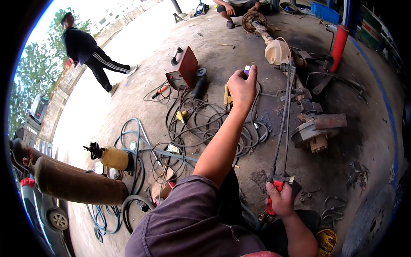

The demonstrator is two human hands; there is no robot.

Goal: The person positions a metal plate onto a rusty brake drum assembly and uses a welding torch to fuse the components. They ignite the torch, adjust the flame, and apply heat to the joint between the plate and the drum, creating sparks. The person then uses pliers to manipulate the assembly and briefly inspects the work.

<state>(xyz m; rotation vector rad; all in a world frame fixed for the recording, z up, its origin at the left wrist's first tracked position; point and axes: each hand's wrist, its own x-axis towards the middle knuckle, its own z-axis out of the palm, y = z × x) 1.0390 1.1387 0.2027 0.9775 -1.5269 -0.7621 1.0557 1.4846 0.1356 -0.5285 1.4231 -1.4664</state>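
My right hand (280, 200) is wrapped round the red handle of a cutting torch (279, 141), whose long metal tubes run forward. The torch's head end lies close to the rusty axle (276, 51) at the far right. My left hand (242, 88) is raised ahead on an outstretched arm, closed on a small purple-and-white lighter (247, 70). Most of the lighter is hidden by the fingers. No flame shows at the torch. Nearer along the axle is a brake drum assembly (317, 130), right of the torch tubes.
Tangled hoses and cables (192, 115) cover the middle floor beside a red welding machine (182, 68). Gas cylinders (79, 180) lie at left near a yellowish bottle (114, 158). One person (87, 47) is far left; another (233, 8) squats behind the axle. A wheel (372, 222) is lower right.
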